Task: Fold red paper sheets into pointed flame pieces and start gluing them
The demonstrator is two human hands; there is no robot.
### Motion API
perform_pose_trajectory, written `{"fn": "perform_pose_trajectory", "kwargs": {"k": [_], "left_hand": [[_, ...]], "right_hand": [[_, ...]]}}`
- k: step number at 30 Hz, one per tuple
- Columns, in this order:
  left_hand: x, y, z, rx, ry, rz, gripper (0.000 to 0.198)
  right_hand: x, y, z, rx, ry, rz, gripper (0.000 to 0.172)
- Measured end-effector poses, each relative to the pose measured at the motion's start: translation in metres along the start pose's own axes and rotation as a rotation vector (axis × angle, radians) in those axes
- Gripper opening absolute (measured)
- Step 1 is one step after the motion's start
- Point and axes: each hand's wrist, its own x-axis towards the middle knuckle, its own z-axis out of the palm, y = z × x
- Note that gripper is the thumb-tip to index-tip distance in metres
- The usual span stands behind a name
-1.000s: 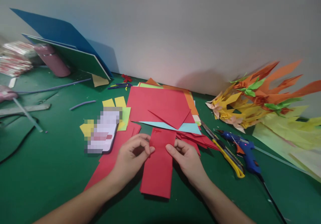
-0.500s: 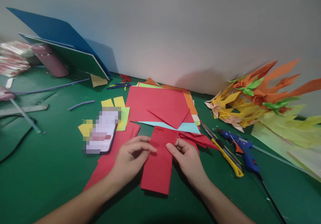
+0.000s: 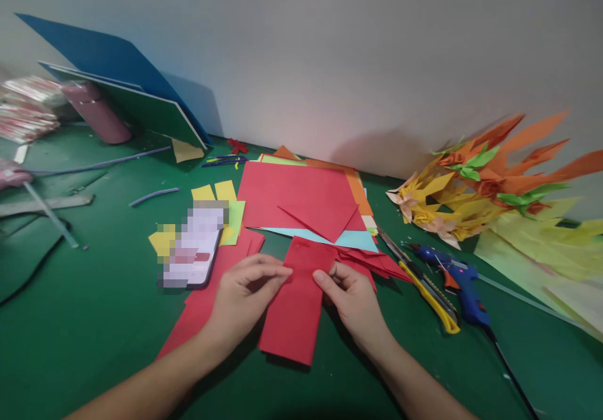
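A broad green desk [image 3: 117,332] is running back to a pale wall. At its far left corner, a large blue flat panel [image 3: 103,49] is leaning on the wall, a dark green white-edged board [image 3: 155,115] standing before it. Toward the right edge, a spiky arrangement of orange, yellow and green folded paper [image 3: 494,181] is spreading. By the middle of the far edge, a wide rectangular red paper sheet [image 3: 296,184] is lying on other coloured sheets.

Well in from that edge, midway between the desk's sides, the left hand [image 3: 240,294] and right hand [image 3: 355,301] are holding a narrow oblong of red paper [image 3: 294,313] between them; its lower end is casting a shadow on the desk. The left grip is pinching its left side, fingertips together; the right grip is closing on its right side, thumb on top.

Toward the right edge, a blue glue gun [image 3: 464,285] with an orange trigger is resting near a yellow-handled cutter [image 3: 428,291]. Toward the left edge, a pale-screened phone [image 3: 200,244], partly pixelated, is lying beside small yellow paper pieces [image 3: 226,191].
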Motion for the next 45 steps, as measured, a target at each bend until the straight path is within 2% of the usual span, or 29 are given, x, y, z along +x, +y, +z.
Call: {"fn": "perform_pose_trajectory", "kwargs": {"k": [3,8,13,15,18,22,26,29,32,36,45], "left_hand": [[0.0,0.0,0.002,-0.059,0.029,-0.031,0.005],[-0.001,0.0,0.005,-0.183,0.062,-0.085,0.028],[-0.001,-0.002,0.002,-0.1,0.025,-0.021,0.022],[0.0,-0.004,0.0,-0.037,0.0,0.024,0.015],[0.001,-0.008,-0.003,0.08,-0.056,0.065,0.016],[0.004,-0.012,-0.006,0.198,-0.133,0.095,0.019],[0.005,-0.013,-0.008,0.332,-0.238,0.105,0.021],[0.004,-0.011,-0.01,0.446,-0.294,0.072,0.022],[0.002,-0.009,-0.012,0.524,-0.321,0.055,0.023],[0.001,-0.008,-0.013,0.575,-0.356,0.066,0.024],[0.001,-0.015,-0.014,0.658,-0.372,0.12,0.024]], "right_hand": [[0.0,-0.001,0.001,0.037,-0.006,0.013,0.045],[-0.001,-0.002,0.002,0.091,-0.006,0.028,0.045],[0.0,-0.002,0.002,0.087,-0.002,0.021,0.044],[0.0,-0.002,0.002,0.081,-0.01,0.011,0.043],[0.0,-0.002,0.002,0.028,0.006,-0.022,0.042],[-0.001,0.002,0.005,-0.035,0.042,-0.101,0.027],[-0.002,0.01,0.007,-0.119,0.144,-0.275,0.042],[-0.004,0.01,0.005,-0.34,0.183,-0.46,0.034],[-0.006,0.006,0.003,-0.553,0.071,-0.591,0.016],[-0.007,0.001,0.003,-0.672,-0.075,-0.676,0.01],[-0.008,0.0,0.0,-0.788,-0.088,-0.745,0.017]]}}
